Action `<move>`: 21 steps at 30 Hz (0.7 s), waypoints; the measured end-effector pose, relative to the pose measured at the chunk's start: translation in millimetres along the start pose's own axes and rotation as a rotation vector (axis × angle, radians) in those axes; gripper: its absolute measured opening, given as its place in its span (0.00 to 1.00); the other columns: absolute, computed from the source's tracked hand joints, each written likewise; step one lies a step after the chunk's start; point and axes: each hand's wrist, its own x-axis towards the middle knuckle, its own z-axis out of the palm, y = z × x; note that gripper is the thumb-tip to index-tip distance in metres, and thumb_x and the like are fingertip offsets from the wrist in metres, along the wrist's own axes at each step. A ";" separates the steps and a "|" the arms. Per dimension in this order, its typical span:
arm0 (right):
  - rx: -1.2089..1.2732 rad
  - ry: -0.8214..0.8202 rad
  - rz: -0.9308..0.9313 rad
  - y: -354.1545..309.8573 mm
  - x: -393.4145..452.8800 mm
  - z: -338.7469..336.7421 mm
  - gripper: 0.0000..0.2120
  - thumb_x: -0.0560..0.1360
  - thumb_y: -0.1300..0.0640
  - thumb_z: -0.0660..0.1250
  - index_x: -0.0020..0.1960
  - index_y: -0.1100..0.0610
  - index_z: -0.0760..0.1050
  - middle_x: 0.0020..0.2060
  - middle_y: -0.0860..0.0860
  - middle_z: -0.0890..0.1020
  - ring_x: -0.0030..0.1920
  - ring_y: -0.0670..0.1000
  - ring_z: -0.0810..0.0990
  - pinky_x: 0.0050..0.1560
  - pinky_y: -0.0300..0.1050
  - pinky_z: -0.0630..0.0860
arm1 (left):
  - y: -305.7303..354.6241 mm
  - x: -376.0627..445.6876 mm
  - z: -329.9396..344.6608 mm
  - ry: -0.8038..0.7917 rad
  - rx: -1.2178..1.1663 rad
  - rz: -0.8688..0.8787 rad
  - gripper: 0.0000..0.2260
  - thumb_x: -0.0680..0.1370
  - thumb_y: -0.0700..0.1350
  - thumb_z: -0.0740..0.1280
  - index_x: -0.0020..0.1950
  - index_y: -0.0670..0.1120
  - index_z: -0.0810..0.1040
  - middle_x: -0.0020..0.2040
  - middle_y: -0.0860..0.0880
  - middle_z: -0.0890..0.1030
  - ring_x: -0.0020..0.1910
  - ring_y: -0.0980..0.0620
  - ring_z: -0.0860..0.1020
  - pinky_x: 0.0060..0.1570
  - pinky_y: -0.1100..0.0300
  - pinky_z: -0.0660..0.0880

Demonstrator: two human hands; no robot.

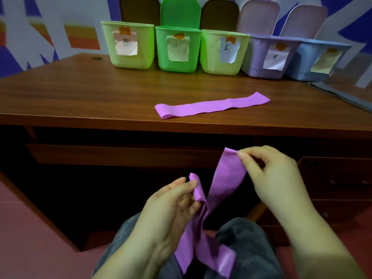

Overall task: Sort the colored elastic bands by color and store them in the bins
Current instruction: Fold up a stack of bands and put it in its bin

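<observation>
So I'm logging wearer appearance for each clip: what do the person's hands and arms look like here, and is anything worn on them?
Both hands, left and right, are bare: no gloves, rings, watch or wristbands visible. The forearms are bare too, with no sleeves in view. Nails are short and unpainted.

The insides of the five plastic bins [178, 49] along the back of the brown wooden bench [80, 93] were hidden behind their front walls. The handwriting on their paper labels [178, 48] was too blurred to read. The lower end of the purple elastic band [209, 256] ran off the bottom edge, its loop hidden behind the left hand [171, 214].
</observation>
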 end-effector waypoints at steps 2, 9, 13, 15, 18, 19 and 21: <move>0.013 -0.008 0.042 1.1 0.8 2.8 0.06 0.74 0.57 0.67 0.46 0.54 0.83 0.38 0.48 0.81 0.37 0.44 0.76 0.36 0.31 0.66 | 0.1 2.5 -0.1 -0.011 -0.038 -0.036 0.04 0.73 0.34 0.66 0.44 0.42 0.77 0.33 0.50 0.81 0.27 0.59 0.79 0.28 0.68 0.77; 0.158 0.063 0.084 -3.2 6.5 10.4 0.05 0.72 0.58 0.69 0.42 0.53 0.83 0.35 0.48 0.78 0.37 0.36 0.75 0.38 0.24 0.66 | 0.1 11.4 -4.1 0.087 -0.107 -0.086 0.11 0.71 0.35 0.68 0.29 0.42 0.80 0.28 0.49 0.78 0.23 0.58 0.77 0.27 0.69 0.76; 0.172 0.084 0.067 -6.0 8.3 10.6 0.05 0.73 0.57 0.69 0.43 0.53 0.84 0.33 0.46 0.78 0.37 0.39 0.76 0.36 0.24 0.66 | -0.7 11.4 -1.0 0.096 -0.115 -0.105 0.07 0.69 0.35 0.69 0.30 0.41 0.80 0.28 0.49 0.80 0.23 0.57 0.78 0.26 0.69 0.76; 0.201 0.066 0.054 -10.2 6.6 8.4 0.05 0.73 0.56 0.69 0.43 0.50 0.84 0.34 0.47 0.80 0.39 0.42 0.76 0.36 0.25 0.67 | -1.5 12.7 0.0 0.100 -0.114 -0.105 0.08 0.70 0.35 0.68 0.31 0.41 0.80 0.28 0.49 0.80 0.23 0.58 0.78 0.25 0.69 0.75; 0.282 0.014 0.064 -15.8 2.0 7.7 0.08 0.72 0.56 0.70 0.39 0.43 0.80 0.34 0.47 0.81 0.37 0.43 0.76 0.35 0.26 0.68 | -1.0 13.6 3.5 0.078 -0.107 -0.106 0.01 0.68 0.36 0.68 0.37 0.41 0.79 0.28 0.50 0.80 0.23 0.59 0.77 0.26 0.70 0.75; 0.288 0.003 0.070 -17.4 -0.1 9.2 0.10 0.72 0.57 0.70 0.38 0.41 0.79 0.33 0.47 0.81 0.36 0.42 0.76 0.35 0.26 0.68 | -1.8 15.3 4.4 0.067 -0.103 -0.107 0.02 0.67 0.36 0.69 0.38 0.41 0.79 0.28 0.50 0.80 0.23 0.59 0.77 0.26 0.70 0.75; 0.306 -0.006 0.082 -19.6 -4.0 14.5 0.13 0.71 0.57 0.71 0.35 0.40 0.77 0.32 0.46 0.81 0.33 0.42 0.76 0.34 0.26 0.68 | -2.5 17.6 7.3 0.053 -0.107 -0.116 0.02 0.68 0.36 0.68 0.39 0.41 0.79 0.27 0.50 0.79 0.23 0.59 0.77 0.27 0.70 0.75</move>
